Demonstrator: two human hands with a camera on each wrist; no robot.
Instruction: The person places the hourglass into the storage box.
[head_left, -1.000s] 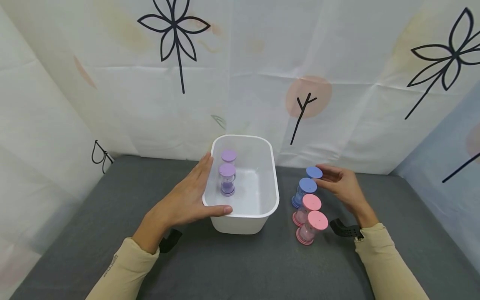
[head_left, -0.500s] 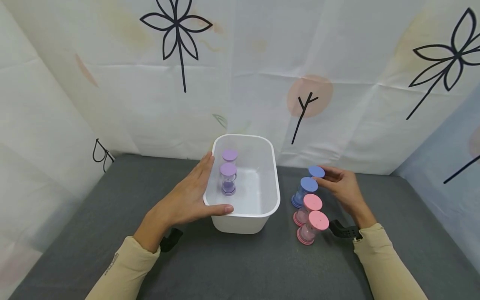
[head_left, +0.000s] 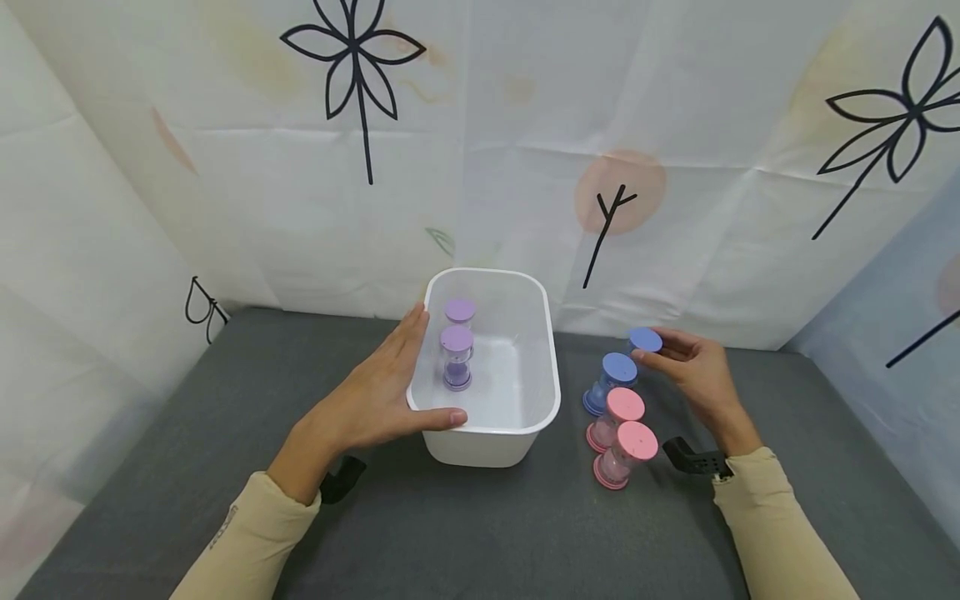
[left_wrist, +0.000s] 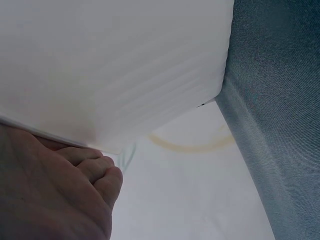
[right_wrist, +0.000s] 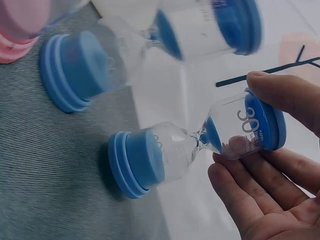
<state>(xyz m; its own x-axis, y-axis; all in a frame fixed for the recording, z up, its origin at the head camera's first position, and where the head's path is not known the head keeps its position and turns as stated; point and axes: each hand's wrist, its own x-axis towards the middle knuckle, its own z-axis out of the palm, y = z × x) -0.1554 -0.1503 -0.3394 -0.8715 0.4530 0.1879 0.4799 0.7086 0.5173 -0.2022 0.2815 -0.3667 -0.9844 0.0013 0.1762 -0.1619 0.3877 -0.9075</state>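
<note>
A white rectangular plastic tub (head_left: 480,452) stands on a dark grey cloth-covered table (head_left: 465,542), and the left hand (head_left: 366,398) steadies it with spread fingers, 4 of them laid along the outside of its left wall and the thumb stretched over the near rim. To the right of the tub, the right hand (head_left: 696,373) pinches a clear hourglass with blue caps and blue sand (right_wrist: 212,135) by its upper end, thumb on 1 side and fingers on the other; the number 30 is printed on its glass. Whether the base of this hourglass touches the cloth, I cannot tell. Also right of the tub, 1 other blue-capped clear hourglass (head_left: 612,380) stands just beside the held piece, and nearer the person come 2 clear hourglasses with pink caps (head_left: 628,452), making a slanting row. Inside the tub, along its left wall, are 2 clear hourglasses with purple caps (head_left: 456,360), the nearer partly hiding the farther. Behind the tub hangs a white fabric backdrop (head_left: 510,192) with black line flowers. Below the tub's level, 2 beige sleeves (head_left: 247,533) reach in from the person's side.
</note>
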